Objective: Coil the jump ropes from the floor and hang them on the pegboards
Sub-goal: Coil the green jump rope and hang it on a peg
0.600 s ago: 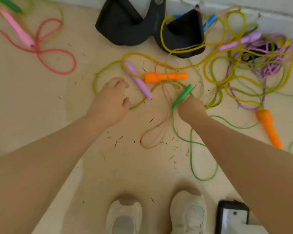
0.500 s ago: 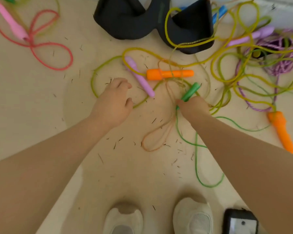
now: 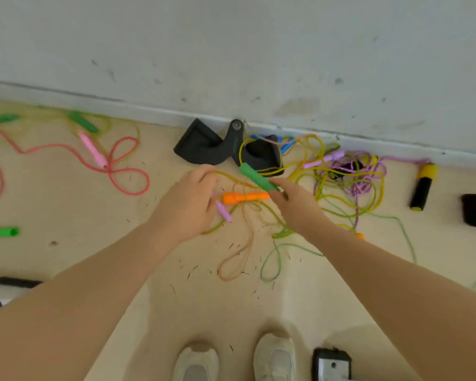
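Jump ropes are seen spread in a tangle over the pale floor (image 3: 66, 270) below a white wall (image 3: 231, 50). A green handle (image 3: 257, 177) is gripped at its lower end by the right hand (image 3: 294, 204), whose fingers are curled round it; the free end of the handle is tilted up and away from the grip toward the left. A green cord (image 3: 275, 259) is seen trailing from below that grip in a loop on the floor toward the shoes. Just beside the grip, on its left, an orange handle (image 3: 243, 197) is laid flat, and beyond it the left hand (image 3: 188, 204) is held with fingers curled; a yellow-green cord (image 3: 231, 177) runs up to its fingertips, but whether it is pinched cannot be told. A lilac handle (image 3: 223, 211) is partly covered by that hand. Past the gripped handle, against the wall, a black folded object (image 3: 204, 147) is placed, with yellow and purple cords (image 3: 352, 177) heaped to the right of the grip. Farther right, a yellow and black handle (image 3: 423, 185) is laid near the wall. Well to the left of both hands, a pink handle (image 3: 92, 149) with a red cord (image 3: 127, 177) is spread out, and another green handle (image 3: 3, 232) is laid apart. White shoes (image 3: 274, 358) are seen nearest the wearer.
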The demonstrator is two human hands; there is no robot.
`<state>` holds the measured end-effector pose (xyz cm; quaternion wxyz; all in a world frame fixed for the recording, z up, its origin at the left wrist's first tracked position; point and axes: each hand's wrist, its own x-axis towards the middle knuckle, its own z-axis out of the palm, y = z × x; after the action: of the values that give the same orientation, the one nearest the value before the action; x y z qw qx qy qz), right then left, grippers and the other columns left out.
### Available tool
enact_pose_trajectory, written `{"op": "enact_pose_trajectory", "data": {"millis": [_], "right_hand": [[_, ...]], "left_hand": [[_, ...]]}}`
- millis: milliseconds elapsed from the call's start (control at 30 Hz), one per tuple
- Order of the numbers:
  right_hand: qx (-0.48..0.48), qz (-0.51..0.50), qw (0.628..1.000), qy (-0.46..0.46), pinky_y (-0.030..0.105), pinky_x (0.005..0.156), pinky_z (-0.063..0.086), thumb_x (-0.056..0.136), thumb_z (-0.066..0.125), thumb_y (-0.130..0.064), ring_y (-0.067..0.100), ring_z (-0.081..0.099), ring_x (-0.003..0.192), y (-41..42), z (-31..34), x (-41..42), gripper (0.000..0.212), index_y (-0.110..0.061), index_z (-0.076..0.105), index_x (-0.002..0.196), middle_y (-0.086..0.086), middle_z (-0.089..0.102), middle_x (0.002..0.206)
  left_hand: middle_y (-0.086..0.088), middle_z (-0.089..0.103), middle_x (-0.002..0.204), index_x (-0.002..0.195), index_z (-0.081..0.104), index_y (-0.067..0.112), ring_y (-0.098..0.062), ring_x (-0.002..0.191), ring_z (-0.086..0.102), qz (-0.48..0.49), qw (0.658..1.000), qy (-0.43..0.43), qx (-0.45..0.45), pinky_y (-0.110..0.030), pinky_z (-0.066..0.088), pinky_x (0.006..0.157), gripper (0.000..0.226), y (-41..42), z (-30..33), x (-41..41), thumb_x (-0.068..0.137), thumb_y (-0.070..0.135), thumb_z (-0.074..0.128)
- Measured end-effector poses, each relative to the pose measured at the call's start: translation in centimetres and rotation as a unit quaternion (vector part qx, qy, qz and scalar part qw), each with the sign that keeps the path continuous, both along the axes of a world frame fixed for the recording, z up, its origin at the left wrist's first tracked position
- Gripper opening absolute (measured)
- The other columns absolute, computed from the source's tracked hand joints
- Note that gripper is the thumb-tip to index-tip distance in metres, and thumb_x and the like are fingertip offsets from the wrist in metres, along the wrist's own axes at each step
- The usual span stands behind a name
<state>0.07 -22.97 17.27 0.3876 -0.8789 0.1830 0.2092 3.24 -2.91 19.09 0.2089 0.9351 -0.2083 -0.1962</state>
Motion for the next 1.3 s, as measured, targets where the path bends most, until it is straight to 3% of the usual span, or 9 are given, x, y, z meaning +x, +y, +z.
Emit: {"op": "enact_pose_trajectory", "data": {"millis": [133, 267, 600, 733, 900, 1033, 1133, 1200, 1300], "right_hand": [[0.011, 0.047, 0.998, -0.043, 0.019, 0.051, 0.032, 0.091, 0.056, -0.020, 0.007, 0.041, 0.054, -0.9, 17.9, 4.1, 0.020, -0.014, 0.067, 0.106, -0.010, 0.046, 0.059], [0.006, 0.049, 0.997, -0.056, 0.022, 0.056, 0.039, 0.085, 0.062, -0.024, 0.013, 0.051, 0.062, -1.2, 34.5, 4.5, 0.015, -0.014, 0.067, 0.094, -0.008, 0.053, 0.061], [0.023, 0.094, 0.982, -0.163, 0.020, 0.054, 0.038, 0.085, 0.065, -0.023, 0.009, 0.052, 0.062, 3.0, 63.2, 0.1, 0.017, -0.011, 0.061, 0.095, -0.004, 0.058, 0.066], [0.012, 0.120, 0.970, -0.210, 0.025, 0.067, 0.043, 0.082, 0.061, -0.008, 0.017, 0.055, 0.078, 4.4, 69.1, -1.7, 0.014, -0.011, 0.054, 0.094, 0.001, 0.060, 0.081], [0.018, 0.100, 0.961, -0.256, 0.028, 0.068, 0.046, 0.078, 0.058, -0.002, 0.015, 0.055, 0.074, 4.3, 72.7, -4.1, 0.016, -0.013, 0.052, 0.088, 0.001, 0.060, 0.079], [0.020, 0.104, 0.960, -0.257, 0.026, 0.063, 0.038, 0.081, 0.063, -0.011, 0.014, 0.044, 0.063, 2.7, 74.1, -6.4, 0.016, -0.020, 0.051, 0.080, -0.004, 0.047, 0.066], [0.002, 0.093, 0.964, -0.249, 0.030, 0.068, 0.039, 0.082, 0.066, -0.015, 0.015, 0.045, 0.066, 0.1, 74.8, -8.1, 0.013, -0.018, 0.055, 0.077, -0.005, 0.047, 0.065], [-0.008, 0.067, 0.966, -0.250, 0.033, 0.075, 0.042, 0.084, 0.064, -0.015, 0.017, 0.050, 0.072, -1.9, 74.7, -9.0, 0.011, -0.013, 0.057, 0.076, -0.002, 0.051, 0.070], [0.048, -0.030, 0.959, -0.276, 0.031, 0.076, 0.046, 0.089, 0.057, -0.013, 0.016, 0.050, 0.070, -4.2, 74.5, -10.4, 0.012, -0.004, 0.059, 0.082, 0.001, 0.051, 0.072]], "left_hand": [[-0.011, 0.029, 0.148, 0.133, 0.043, 0.004, -0.031, 0.130, 0.036, -0.067, 0.995, -0.063, 0.031, -0.041, 0.037, 0.102, 0.046, -0.4, 16.6, 4.6, 0.088, 0.010, 0.050], [-0.005, 0.027, 0.149, 0.137, 0.038, 0.008, -0.025, 0.133, 0.031, -0.026, 0.995, -0.097, 0.006, -0.038, 0.032, 0.104, 0.046, -0.7, 34.0, 6.1, 0.092, 0.011, 0.045], [0.001, 0.039, 0.141, 0.139, 0.035, 0.016, -0.013, 0.125, 0.040, -0.038, 0.986, -0.041, -0.156, -0.024, 0.034, 0.099, 0.053, -2.8, 60.9, 1.0, 0.089, -0.002, 0.040], [0.003, 0.053, 0.115, 0.131, 0.041, 0.022, -0.015, 0.104, 0.053, -0.031, 0.965, 0.018, -0.260, -0.027, 0.048, 0.085, 0.058, -3.0, 66.5, -1.5, 0.083, -0.011, 0.039], [0.012, 0.051, 0.087, 0.114, 0.044, 0.025, -0.005, 0.073, 0.050, -0.056, 0.952, 0.025, -0.300, -0.011, 0.039, 0.058, 0.048, -3.4, 70.4, -3.7, 0.081, -0.010, 0.042], [0.007, 0.051, 0.085, 0.114, 0.051, 0.024, -0.011, 0.074, 0.050, -0.083, 0.971, -0.049, -0.220, -0.020, 0.041, 0.063, 0.034, -2.5, 71.5, -4.4, 0.083, 0.011, 0.058], [0.008, 0.051, 0.064, 0.084, 0.064, 0.016, -0.009, 0.055, 0.043, -0.058, 0.973, -0.054, -0.217, -0.022, 0.035, 0.053, 0.019, -1.6, 72.0, -5.1, 0.085, 0.035, 0.063], [0.011, 0.040, 0.045, 0.064, 0.056, 0.012, -0.008, 0.042, 0.030, -0.003, 0.941, 0.004, -0.338, -0.023, 0.026, 0.047, 0.035, -1.3, 72.6, -5.6, 0.090, 0.035, 0.057], [0.009, 0.032, 0.042, 0.065, 0.050, 0.011, -0.008, 0.042, 0.033, 0.065, 0.828, 0.111, -0.546, -0.020, 0.033, 0.048, 0.037, -0.1, 73.6, -5.6, 0.098, 0.027, 0.043]]}}
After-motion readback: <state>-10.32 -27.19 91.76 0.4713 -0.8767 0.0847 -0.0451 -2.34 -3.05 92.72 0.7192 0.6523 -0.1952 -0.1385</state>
